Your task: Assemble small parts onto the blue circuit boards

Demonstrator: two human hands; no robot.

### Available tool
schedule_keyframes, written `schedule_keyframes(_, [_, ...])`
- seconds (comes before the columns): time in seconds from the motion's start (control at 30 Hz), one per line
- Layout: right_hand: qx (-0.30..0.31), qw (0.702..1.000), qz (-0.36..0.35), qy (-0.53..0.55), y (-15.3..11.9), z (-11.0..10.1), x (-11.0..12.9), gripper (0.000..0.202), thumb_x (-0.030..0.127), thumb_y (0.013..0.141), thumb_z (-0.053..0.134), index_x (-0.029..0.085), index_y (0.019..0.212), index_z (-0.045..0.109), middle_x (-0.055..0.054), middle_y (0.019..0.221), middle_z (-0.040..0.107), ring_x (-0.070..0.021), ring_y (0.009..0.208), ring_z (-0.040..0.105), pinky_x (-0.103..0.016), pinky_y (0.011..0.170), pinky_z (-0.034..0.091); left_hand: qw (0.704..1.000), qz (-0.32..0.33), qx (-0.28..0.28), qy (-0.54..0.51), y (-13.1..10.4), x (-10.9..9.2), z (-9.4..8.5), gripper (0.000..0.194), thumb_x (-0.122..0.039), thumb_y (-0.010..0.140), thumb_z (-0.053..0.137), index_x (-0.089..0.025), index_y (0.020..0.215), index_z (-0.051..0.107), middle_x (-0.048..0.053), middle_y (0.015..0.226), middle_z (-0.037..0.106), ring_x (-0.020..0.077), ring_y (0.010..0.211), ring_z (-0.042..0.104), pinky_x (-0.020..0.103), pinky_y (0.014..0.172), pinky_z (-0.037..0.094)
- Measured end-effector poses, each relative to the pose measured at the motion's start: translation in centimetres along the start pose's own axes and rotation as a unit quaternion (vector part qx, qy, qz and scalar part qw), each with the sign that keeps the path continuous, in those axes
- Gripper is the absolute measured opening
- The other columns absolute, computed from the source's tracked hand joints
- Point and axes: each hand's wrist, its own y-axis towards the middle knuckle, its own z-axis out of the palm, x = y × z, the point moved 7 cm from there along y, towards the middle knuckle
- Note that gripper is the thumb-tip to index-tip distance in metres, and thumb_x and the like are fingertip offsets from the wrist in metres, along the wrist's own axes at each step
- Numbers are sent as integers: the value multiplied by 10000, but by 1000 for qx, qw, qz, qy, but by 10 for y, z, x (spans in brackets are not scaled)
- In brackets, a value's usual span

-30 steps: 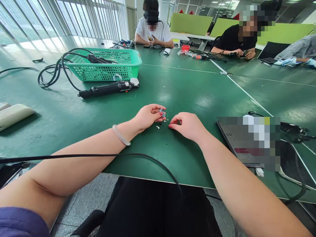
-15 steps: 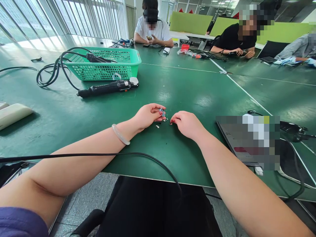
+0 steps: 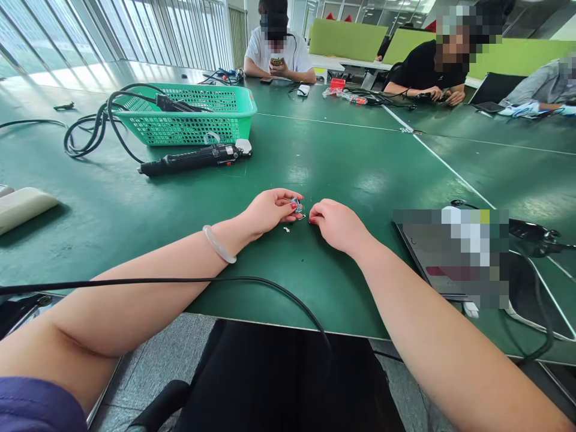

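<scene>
Between the thumb and fingers of my left hand (image 3: 273,210) is a small blue and silver part (image 3: 296,204), partly covered by the fingers. My right hand (image 3: 336,223) is a short way to its right, thumb and fingertips pinched together; anything between them is too small to make out. A tiny pale piece (image 3: 302,217) lies just below the left fingertips, and another small white piece (image 3: 287,230) rests on the green table (image 3: 288,270) nearer me. The two hands are apart.
A black electric screwdriver (image 3: 193,159) lies before a green basket (image 3: 189,120) holding a cable. At the right is a dark laptop (image 3: 432,264). A black cable (image 3: 252,279) crosses above my left forearm. Other people sit across the table.
My right hand has shifted slightly up, its fingertips a little higher. The person in white across the table has raised the object held in the hands.
</scene>
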Motion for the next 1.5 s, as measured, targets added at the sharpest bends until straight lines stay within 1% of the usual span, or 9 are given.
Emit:
schedule_keyframes(0.23, [-144,962,-96,211,-9,-32,18,160,165,865,533,220,757,637,-14,833,596,-143,757,529,-288,679,417,997,-30,72,-15,-9,-3,15,156,-93,932,540,-103,1012,674,76,879,723,110,745,708,279,787,555])
schedule_keyframes(0.43, [-148,957,-111,223,-12,-34,23,165,176,868,562,228,756,672,-14,849,585,-133,748,531,-288,674,431,993,-42,107,-38,-12,-2,20,153,-121,931,553,-108,980,697,109,994,722,108,752,709,284,795,560])
schedule_keyframes(0.63, [-162,954,-109,227,-13,-37,22,132,161,844,610,232,774,696,0,843,598,-105,653,482,-276,626,421,988,-58,124,-71,-11,-1,20,187,-90,947,499,-90,929,685,87,877,722,95,706,705,205,689,550])
schedule_keyframes(0.8, [-181,945,-113,248,-13,-37,18,182,130,851,581,244,806,715,0,841,624,-113,689,536,-274,628,441,987,-59,125,-82,-10,0,20,179,-72,938,501,-101,983,672,83,859,722,98,714,708,226,740,560])
schedule_keyframes(0.9, [-185,949,-110,232,-14,-38,18,180,128,828,619,252,843,749,1,832,622,-95,612,486,-271,579,424,987,-51,118,-92,-9,-1,19,191,-51,934,494,-105,1024,654,80,868,729,91,705,706,208,707,547])
schedule_keyframes(1.07, [-204,956,-129,167,-16,-42,22,138,175,793,700,278,845,777,1,799,614,-115,656,521,-279,578,416,988,-44,100,-105,-9,-1,16,205,-35,926,503,-95,1057,649,60,749,715,83,644,686,189,646,509])
schedule_keyframes(1.3, [-247,943,-224,14,-23,-46,36,217,184,868,602,285,798,781,-16,768,660,-154,728,566,-314,663,459,988,-38,106,-106,-10,2,17,195,-42,926,511,-95,1042,658,74,762,723,78,607,663,194,617,487])
schedule_keyframes(1.4, [-235,946,-220,-21,-23,-44,37,262,186,900,554,291,838,786,-21,804,695,-167,740,564,-331,687,467,990,-46,87,-102,-11,0,16,181,-32,927,501,-93,1017,646,68,742,715,77,604,662,196,632,499])
schedule_keyframes(1.5, [-224,956,-190,-17,-22,-42,34,267,184,915,544,298,988,775,-25,909,719,-181,808,590,-343,734,485,993,-36,37,-106,-10,-4,10,159,-31,924,506,-95,997,632,70,788,714,91,671,686,228,727,537])
